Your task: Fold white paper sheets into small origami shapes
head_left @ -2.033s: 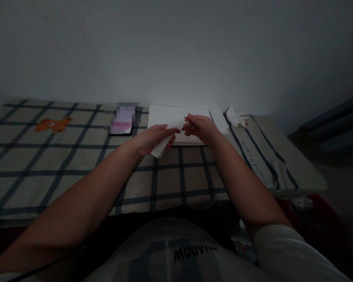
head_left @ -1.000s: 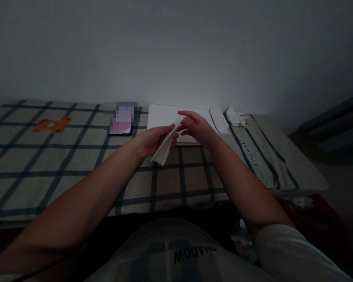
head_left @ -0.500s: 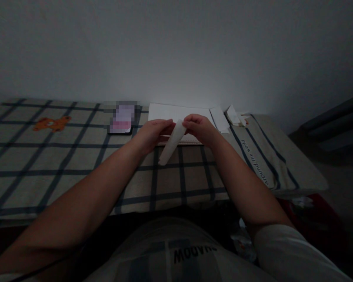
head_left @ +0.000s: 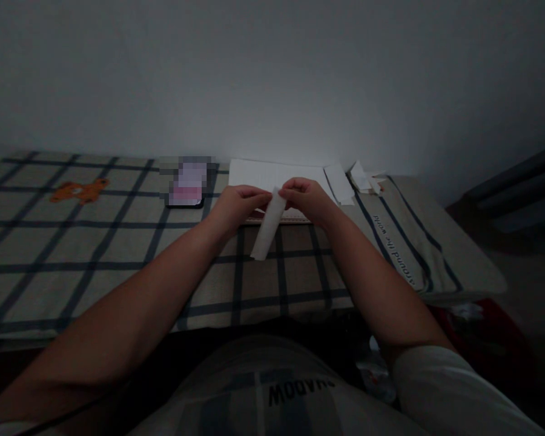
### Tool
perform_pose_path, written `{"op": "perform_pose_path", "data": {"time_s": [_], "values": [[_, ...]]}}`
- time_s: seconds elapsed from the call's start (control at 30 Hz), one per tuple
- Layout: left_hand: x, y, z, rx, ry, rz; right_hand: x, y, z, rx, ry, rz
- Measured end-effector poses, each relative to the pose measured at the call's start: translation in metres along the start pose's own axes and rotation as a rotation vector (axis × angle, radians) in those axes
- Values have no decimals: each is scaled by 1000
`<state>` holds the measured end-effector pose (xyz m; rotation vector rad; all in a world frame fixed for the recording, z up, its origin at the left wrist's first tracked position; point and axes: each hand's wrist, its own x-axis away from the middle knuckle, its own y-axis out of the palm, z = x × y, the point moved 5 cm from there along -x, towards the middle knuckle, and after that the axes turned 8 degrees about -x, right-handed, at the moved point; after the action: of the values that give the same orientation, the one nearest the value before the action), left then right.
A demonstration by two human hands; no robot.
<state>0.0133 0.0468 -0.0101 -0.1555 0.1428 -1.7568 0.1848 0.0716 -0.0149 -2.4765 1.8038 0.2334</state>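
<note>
Both of my hands pinch the top end of a narrow folded strip of white paper [head_left: 267, 230], which hangs down over the checked bed cover [head_left: 118, 242]. My left hand [head_left: 238, 204] grips it from the left, fingers closed. My right hand [head_left: 306, 198] grips it from the right, fingers closed too. Just behind the hands a white pad of paper [head_left: 263, 174] lies flat near the wall.
A phone [head_left: 187, 184] with a lit screen lies left of the pad. Loose paper pieces [head_left: 340, 183] and small scraps [head_left: 361, 178] sit to the right of it. An orange bear figure [head_left: 79, 190] is printed on the cover at far left. The room is dim.
The paper was a wider sheet held mostly by my left hand; now it is folded into a narrow strip, pinched at its top by both hands.
</note>
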Motion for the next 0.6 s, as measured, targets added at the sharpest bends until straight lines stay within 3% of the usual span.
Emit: {"op": "perform_pose_path", "data": {"time_s": [0.27, 0.6], "values": [[4, 0, 5, -109, 83, 5, 2, 1, -3, 95, -2, 25], [-1, 3, -3, 54, -51, -35, 3, 2, -6, 97, -16, 37]]}}
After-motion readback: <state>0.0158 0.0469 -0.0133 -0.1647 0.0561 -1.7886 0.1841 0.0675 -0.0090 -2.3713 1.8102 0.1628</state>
